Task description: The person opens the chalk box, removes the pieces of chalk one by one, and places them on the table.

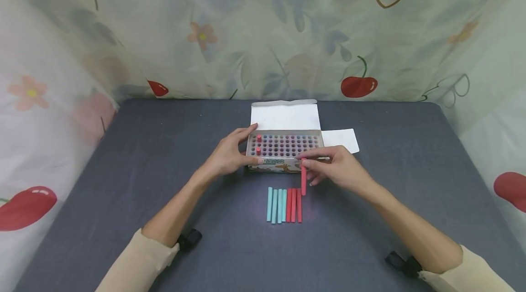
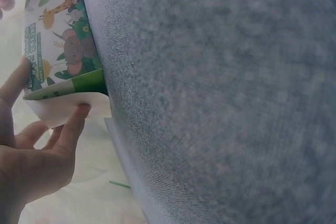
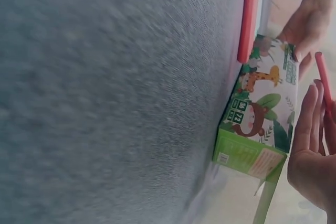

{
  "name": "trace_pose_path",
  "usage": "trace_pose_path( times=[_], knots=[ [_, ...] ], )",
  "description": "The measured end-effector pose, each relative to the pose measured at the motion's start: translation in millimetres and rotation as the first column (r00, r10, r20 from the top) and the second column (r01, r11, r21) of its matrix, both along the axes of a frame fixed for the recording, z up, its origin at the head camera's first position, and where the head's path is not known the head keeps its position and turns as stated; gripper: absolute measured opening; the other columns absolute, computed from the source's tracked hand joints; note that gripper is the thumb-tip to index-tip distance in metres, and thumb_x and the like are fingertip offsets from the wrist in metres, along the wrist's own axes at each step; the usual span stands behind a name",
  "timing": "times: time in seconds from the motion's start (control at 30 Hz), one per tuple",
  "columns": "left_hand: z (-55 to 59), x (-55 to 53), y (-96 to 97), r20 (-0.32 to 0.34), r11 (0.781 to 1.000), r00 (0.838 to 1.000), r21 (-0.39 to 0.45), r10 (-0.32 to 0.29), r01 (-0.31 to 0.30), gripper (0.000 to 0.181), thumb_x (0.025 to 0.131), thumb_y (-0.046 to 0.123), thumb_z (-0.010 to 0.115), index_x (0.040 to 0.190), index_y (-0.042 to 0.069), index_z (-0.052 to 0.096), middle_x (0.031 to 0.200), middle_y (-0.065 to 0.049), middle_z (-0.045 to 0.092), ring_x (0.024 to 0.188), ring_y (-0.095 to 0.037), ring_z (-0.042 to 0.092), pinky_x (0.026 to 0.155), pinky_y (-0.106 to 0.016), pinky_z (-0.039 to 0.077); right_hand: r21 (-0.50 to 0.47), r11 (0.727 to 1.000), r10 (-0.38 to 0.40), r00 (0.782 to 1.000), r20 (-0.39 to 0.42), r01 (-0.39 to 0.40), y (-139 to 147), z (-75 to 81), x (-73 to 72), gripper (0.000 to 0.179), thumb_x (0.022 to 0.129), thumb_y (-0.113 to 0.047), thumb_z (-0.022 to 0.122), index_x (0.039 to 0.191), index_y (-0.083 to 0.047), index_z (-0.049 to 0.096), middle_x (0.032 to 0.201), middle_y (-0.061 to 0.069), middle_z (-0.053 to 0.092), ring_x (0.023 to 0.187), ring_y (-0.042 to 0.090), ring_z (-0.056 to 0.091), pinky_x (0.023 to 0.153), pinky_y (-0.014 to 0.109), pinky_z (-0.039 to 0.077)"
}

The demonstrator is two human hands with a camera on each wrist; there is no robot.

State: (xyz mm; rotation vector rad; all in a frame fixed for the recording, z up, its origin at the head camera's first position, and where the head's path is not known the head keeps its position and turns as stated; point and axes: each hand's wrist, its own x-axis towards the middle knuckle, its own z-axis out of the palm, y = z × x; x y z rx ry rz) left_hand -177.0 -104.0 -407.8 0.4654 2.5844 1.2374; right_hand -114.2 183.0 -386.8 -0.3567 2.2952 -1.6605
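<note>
A printed chalk box (image 1: 273, 167) with a cartoon giraffe stands with its lid up, showing a tray of round holes (image 1: 283, 146). Two red chalk sticks (image 1: 259, 150) poke up at the tray's left end. My left hand (image 1: 230, 153) holds that end of the box, thumb on the front edge and fingers around the side. Between thumb and fingers, my right hand (image 1: 337, 166) pinches a red chalk stick (image 1: 303, 177) upright before the box's front right. In the right wrist view this chalk stick (image 3: 324, 80) is beside the box, outside the holes.
Several teal chalk sticks (image 1: 274, 206) and three red ones (image 1: 293, 205) lie side by side on the dark grey tabletop (image 1: 205, 246), just in front of the box. A white side flap (image 1: 343, 140) sticks out rightward. Behind the table hangs a patterned curtain (image 1: 246, 45).
</note>
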Motion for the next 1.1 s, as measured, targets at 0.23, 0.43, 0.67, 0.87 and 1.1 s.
trace_pose_path(
  times=[0.23, 0.43, 0.67, 0.87, 1.1],
  knots=[
    [-0.3, 0.5, 0.7, 0.010, 1.000, 1.000, 0.010, 0.006, -0.006, 0.095, 0.080, 0.022, 0.086, 0.157, 0.028, 0.031, 0.151, -0.009, 0.039, 0.113, -0.025, 0.055, 0.091, -0.040, 0.049, 0.028, 1.000, 0.006, 0.999, 0.035, -0.007, 6.9, -7.1, 10.3, 0.034, 0.090, -0.015, 0.075, 0.120, 0.001, 0.068, 0.094, 0.013, 0.072, 0.074, 0.028, 0.070, 0.067, 0.046, 0.058],
    [0.4, 0.5, 0.5, 0.005, 1.000, 1.000, 0.004, 0.002, -0.002, 0.094, 0.079, 0.023, 0.086, 0.157, 0.028, 0.032, 0.151, -0.009, 0.039, 0.115, -0.027, 0.053, 0.092, -0.041, 0.048, 0.040, 0.999, -0.003, 0.994, 0.107, -0.001, 12.4, -19.0, 16.2, 0.037, 0.088, -0.017, 0.077, 0.119, 0.003, 0.069, 0.092, 0.013, 0.072, 0.076, 0.029, 0.071, 0.069, 0.045, 0.058],
    [-1.1, -0.7, -0.2, -0.003, 1.000, 1.000, -0.002, 0.002, -0.002, 0.094, 0.080, 0.024, 0.086, 0.157, 0.027, 0.032, 0.151, -0.009, 0.039, 0.114, -0.026, 0.053, 0.089, -0.039, 0.048, 0.041, 0.999, 0.004, 0.982, 0.188, -0.012, 15.6, -34.6, 19.4, 0.037, 0.089, -0.019, 0.076, 0.118, 0.003, 0.070, 0.090, 0.014, 0.073, 0.077, 0.026, 0.071, 0.068, 0.040, 0.058],
    [-0.8, -0.8, -0.5, -0.006, 1.000, 1.000, -0.007, -0.004, 0.004, 0.094, 0.080, 0.025, 0.086, 0.157, 0.027, 0.032, 0.151, -0.009, 0.039, 0.115, -0.027, 0.053, 0.091, -0.040, 0.047, 0.002, 1.000, 0.006, 0.972, 0.237, -0.007, 15.0, -45.7, 18.8, 0.031, 0.091, -0.015, 0.074, 0.114, 0.004, 0.069, 0.094, 0.017, 0.072, 0.081, 0.028, 0.072, 0.069, 0.042, 0.058],
    [1.2, 0.3, -0.6, 0.004, 1.000, 1.000, -0.011, -0.001, 0.001, 0.094, 0.080, 0.025, 0.086, 0.157, 0.028, 0.032, 0.151, -0.009, 0.039, 0.115, -0.030, 0.052, 0.091, -0.041, 0.045, -0.020, 0.999, -0.037, 0.953, 0.301, 0.046, 12.9, -53.5, 17.1, 0.034, 0.088, -0.014, 0.077, 0.115, 0.006, 0.071, 0.099, 0.018, 0.073, 0.081, 0.025, 0.073, 0.071, 0.041, 0.058]
  ],
)
